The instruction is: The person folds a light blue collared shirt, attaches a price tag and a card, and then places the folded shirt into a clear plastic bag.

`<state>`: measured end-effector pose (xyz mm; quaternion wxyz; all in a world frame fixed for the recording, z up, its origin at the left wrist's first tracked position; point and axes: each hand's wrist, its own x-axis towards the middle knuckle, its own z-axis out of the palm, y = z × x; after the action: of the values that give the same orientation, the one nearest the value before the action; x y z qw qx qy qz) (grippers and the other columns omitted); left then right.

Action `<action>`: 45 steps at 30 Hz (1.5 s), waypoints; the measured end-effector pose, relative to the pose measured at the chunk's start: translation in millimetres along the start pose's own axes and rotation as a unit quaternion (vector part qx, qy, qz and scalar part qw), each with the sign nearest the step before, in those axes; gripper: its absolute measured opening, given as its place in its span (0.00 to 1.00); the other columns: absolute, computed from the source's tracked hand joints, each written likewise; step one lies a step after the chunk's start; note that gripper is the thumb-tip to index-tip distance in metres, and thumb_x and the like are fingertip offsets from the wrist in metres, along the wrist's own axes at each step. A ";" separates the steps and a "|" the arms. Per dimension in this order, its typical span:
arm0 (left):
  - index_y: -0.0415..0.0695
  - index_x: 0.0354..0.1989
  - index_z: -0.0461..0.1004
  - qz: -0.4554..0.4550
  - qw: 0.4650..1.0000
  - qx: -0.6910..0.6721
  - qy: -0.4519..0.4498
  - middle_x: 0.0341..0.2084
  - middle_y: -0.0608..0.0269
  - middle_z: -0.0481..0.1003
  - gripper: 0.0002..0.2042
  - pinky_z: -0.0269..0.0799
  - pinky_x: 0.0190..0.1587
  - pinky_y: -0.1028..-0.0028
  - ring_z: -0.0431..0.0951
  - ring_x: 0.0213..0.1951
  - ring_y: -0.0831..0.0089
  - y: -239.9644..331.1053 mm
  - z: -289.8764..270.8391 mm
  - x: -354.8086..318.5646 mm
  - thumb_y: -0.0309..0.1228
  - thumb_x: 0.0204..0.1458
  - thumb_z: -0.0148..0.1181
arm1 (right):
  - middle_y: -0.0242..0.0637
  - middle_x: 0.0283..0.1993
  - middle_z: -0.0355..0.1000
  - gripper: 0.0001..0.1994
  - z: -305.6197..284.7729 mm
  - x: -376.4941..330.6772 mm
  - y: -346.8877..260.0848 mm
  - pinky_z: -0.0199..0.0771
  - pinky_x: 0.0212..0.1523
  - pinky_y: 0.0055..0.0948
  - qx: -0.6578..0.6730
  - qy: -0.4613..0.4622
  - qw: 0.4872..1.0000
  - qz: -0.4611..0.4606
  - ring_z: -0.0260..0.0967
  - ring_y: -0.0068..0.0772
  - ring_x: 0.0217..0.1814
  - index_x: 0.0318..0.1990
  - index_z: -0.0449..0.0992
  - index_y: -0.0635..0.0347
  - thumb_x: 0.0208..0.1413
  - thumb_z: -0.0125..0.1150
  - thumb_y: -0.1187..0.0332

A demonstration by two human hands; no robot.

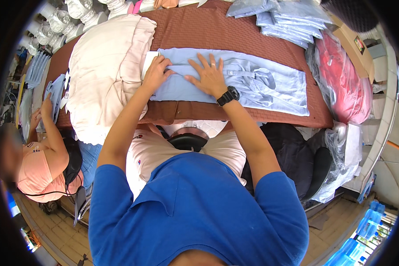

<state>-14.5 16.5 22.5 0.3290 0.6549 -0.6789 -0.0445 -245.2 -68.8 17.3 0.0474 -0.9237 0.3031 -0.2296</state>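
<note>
Head view: a light-blue shirt lies flat on the brown-covered table, its long axis running left to right in front of the person. The left hand grips the shirt's left end over a white card, fingers curled. The right hand presses flat beside it, fingers spread, nearer the shirt's middle.
</note>
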 end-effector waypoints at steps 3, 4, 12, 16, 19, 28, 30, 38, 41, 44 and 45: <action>0.40 0.43 0.80 0.027 0.998 0.047 0.032 0.43 0.53 0.74 0.13 0.69 0.53 0.60 0.73 0.49 0.53 5.6 -2.7 -2.7 0.30 0.49 0.70 | 0.39 0.79 0.51 0.36 11.7 -6.2 4.4 0.35 0.69 0.81 -0.005 -0.022 0.999 0.025 0.42 0.67 0.79 0.70 0.67 0.34 0.57 0.51 0.30; 0.40 0.44 0.80 0.022 0.998 0.057 0.011 0.44 0.52 0.74 0.14 0.70 0.54 0.60 0.73 0.50 0.52 3.8 -6.2 -2.4 0.31 0.50 0.70 | 0.38 0.79 0.50 0.37 12.2 -7.8 5.6 0.34 0.68 0.83 0.000 -0.024 0.999 0.026 0.41 0.68 0.79 0.71 0.66 0.34 0.57 0.50 0.29; 0.43 0.45 0.78 -0.026 0.997 0.054 -0.041 0.46 0.53 0.76 0.09 0.72 0.53 0.54 0.74 0.52 0.46 -24.8 -18.2 59.0 0.31 0.58 0.61 | 0.37 0.77 0.55 0.31 -17.0 35.1 43.2 0.39 0.72 0.75 0.034 -0.026 0.996 0.082 0.46 0.63 0.78 0.70 0.67 0.38 0.64 0.49 0.38; 0.46 0.49 0.77 -0.036 0.989 0.141 -0.023 0.44 0.55 0.77 0.11 0.70 0.54 0.53 0.73 0.55 0.51 -33.4 9.8 68.8 0.32 0.60 0.59 | 0.35 0.76 0.58 0.30 -11.0 21.9 69.3 0.41 0.72 0.74 -0.046 -0.049 0.997 0.042 0.48 0.61 0.77 0.69 0.68 0.38 0.64 0.50 0.38; 0.48 0.51 0.76 -0.082 0.969 0.207 -0.102 0.45 0.57 0.77 0.12 0.65 0.57 0.51 0.71 0.57 0.56 -44.2 7.0 73.6 0.37 0.62 0.57 | 0.35 0.75 0.58 0.31 2.7 -1.6 66.5 0.41 0.71 0.74 -0.042 0.008 0.997 0.063 0.48 0.62 0.77 0.68 0.69 0.38 0.63 0.50 0.37; 0.50 0.48 0.81 -0.108 0.931 0.306 -0.164 0.48 0.62 0.78 0.23 0.58 0.63 0.48 0.67 0.60 0.60 -51.7 -11.6 82.9 0.55 0.62 0.52 | 0.39 0.76 0.56 0.31 9.6 -7.4 63.8 0.38 0.71 0.76 -0.036 0.039 0.994 0.092 0.45 0.66 0.77 0.68 0.69 0.36 0.62 0.50 0.36; 0.51 0.52 0.79 -0.113 0.908 0.361 -0.179 0.51 0.61 0.76 0.23 0.59 0.63 0.49 0.67 0.61 0.60 -45.2 -6.8 74.3 0.55 0.62 0.53 | 0.39 0.77 0.55 0.32 11.4 -8.2 64.2 0.37 0.72 0.76 -0.038 0.034 0.995 0.091 0.45 0.66 0.78 0.68 0.69 0.36 0.61 0.51 0.35; 0.56 0.72 0.60 0.063 0.992 0.089 -0.063 0.73 0.60 0.56 0.30 0.46 0.72 0.43 0.53 0.73 0.51 8.6 41.5 47.7 0.53 0.64 0.52 | 0.40 0.77 0.55 0.33 10.4 -5.8 65.1 0.37 0.73 0.72 -0.010 0.025 0.994 0.109 0.43 0.65 0.79 0.70 0.67 0.40 0.62 0.50 0.36; 0.58 0.74 0.58 0.042 0.974 0.200 -0.094 0.76 0.63 0.50 0.31 0.40 0.75 0.44 0.46 0.76 0.52 24.6 55.1 28.6 0.54 0.65 0.48 | 0.41 0.76 0.56 0.30 -3.6 -5.1 74.1 0.40 0.74 0.67 0.053 0.060 0.990 0.118 0.45 0.61 0.79 0.71 0.65 0.46 0.65 0.50 0.44; 0.59 0.74 0.58 0.055 0.980 0.183 -0.046 0.76 0.64 0.50 0.32 0.40 0.75 0.44 0.48 0.76 0.50 31.6 45.1 32.7 0.56 0.64 0.49 | 0.43 0.74 0.59 0.26 -55.0 -14.9 79.0 0.46 0.73 0.63 0.053 0.122 0.986 0.105 0.50 0.57 0.77 0.70 0.65 0.49 0.67 0.51 0.54; 0.58 0.74 0.58 0.073 0.982 0.169 -0.031 0.76 0.63 0.51 0.33 0.40 0.75 0.44 0.48 0.76 0.50 46.3 41.8 41.1 0.57 0.63 0.49 | 0.43 0.73 0.61 0.24 -72.3 -24.3 87.9 0.48 0.72 0.62 0.019 0.141 0.984 0.109 0.52 0.57 0.75 0.69 0.66 0.50 0.67 0.52 0.57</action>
<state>-72.3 -30.4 28.5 0.1946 0.6477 -0.7328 0.0745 -342.5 -122.3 52.1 0.0468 -0.8424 0.4013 -0.3567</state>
